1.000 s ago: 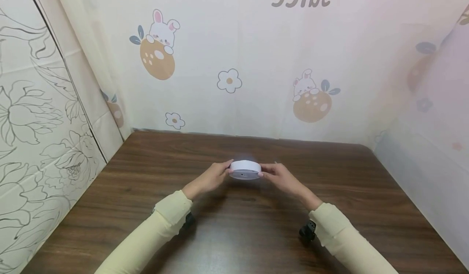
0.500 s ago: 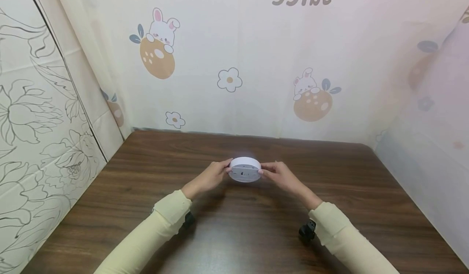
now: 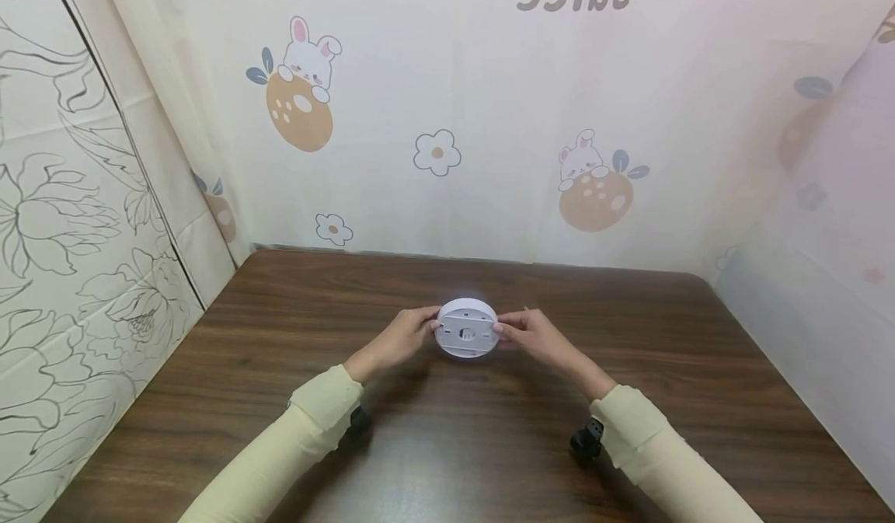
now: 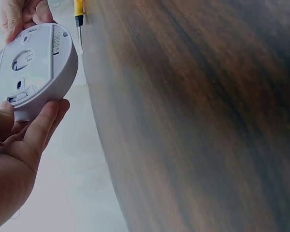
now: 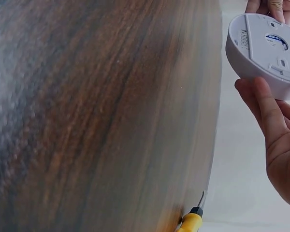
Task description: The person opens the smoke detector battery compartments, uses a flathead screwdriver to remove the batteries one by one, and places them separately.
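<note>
A round white smoke detector (image 3: 467, 346) is held up over the table, its back tilted toward me. In the left wrist view that back shows a flat mounting plate (image 4: 36, 53) with slots, a round central opening and a small printed label. My left hand (image 3: 397, 339) grips the left edge, thumb on the back and fingers around the side wall. On the opposite edge my right hand (image 3: 538, 341) pinches the rim in the same way; in the right wrist view its fingers (image 5: 268, 104) lie against the side. The front of the detector faces away, hidden.
A screwdriver (image 5: 191, 221) with a yellow and black handle lies near the far edge of the brown wooden table (image 3: 447, 445); the right hand mostly hides it in the head view. Behind the table hangs a printed curtain (image 3: 489, 80), with patterned fabric (image 3: 63, 235) at the left.
The smoke detector has tilted steadily, so its back, first seen almost edge-on, now faces me much more. Both hands keep their hold and stay in nearly the same place.
</note>
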Demonstrator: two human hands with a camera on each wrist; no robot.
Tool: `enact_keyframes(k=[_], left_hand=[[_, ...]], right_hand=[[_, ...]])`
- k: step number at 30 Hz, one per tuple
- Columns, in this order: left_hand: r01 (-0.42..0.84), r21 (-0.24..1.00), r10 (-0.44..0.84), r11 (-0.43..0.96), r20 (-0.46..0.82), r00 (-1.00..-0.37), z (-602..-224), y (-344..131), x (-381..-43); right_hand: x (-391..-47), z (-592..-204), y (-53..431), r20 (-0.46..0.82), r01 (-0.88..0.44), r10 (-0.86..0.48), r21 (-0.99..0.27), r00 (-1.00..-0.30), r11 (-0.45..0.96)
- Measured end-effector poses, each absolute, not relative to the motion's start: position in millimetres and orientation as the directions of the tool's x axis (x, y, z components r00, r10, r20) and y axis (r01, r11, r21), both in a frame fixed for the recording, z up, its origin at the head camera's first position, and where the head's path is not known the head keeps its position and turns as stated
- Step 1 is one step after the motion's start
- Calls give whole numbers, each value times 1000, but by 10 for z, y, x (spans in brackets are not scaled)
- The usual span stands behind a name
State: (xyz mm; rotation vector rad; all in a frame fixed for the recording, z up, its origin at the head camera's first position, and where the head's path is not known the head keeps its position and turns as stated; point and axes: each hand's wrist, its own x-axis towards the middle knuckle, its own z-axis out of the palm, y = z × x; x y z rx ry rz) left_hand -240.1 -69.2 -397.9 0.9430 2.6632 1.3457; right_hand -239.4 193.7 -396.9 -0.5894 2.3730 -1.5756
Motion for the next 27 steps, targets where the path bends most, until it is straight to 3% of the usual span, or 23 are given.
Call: enact_keyframes(k=[12,27], left_hand=[[361,836,462,414,149,-874,-3993,-699,-2314],[311,865,416,394,134,-899,-4046,-679,-2256]], right_hand=[[-2343,-3970,1909,-51,-90,-393,-938,-918,334],[-2282,-3966,1862,-200,108,-324,-954,-925,280]])
